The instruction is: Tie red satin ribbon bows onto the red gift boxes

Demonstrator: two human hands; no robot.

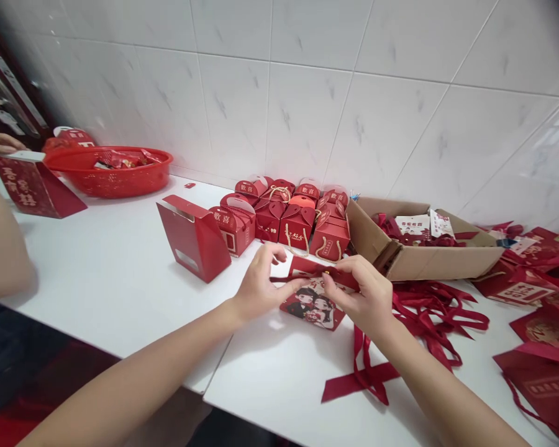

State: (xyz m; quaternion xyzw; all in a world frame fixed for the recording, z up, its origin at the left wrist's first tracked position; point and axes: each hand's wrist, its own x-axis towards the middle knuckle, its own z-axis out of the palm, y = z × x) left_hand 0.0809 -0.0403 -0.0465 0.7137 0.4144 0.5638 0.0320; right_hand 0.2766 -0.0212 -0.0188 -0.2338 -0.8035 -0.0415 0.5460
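Observation:
A small red gift box with a cartoon couple printed on its front stands on the white table before me. My left hand is at its upper left, the thumb along the top edge and the fingers curled around behind. With thumb and fingertips, my right hand pinches the box's top edge on the right. A tiny gold spot shows beside the right fingertips; what it is I cannot make out. Dark red ribbons lie loose beside and beyond my right forearm.
Several finished-looking red boxes stand by the wall. A taller red box is left of them. A cardboard carton holds cards and red pieces. More red bags lie right. Far left, another person's hand touches a box near a red basket.

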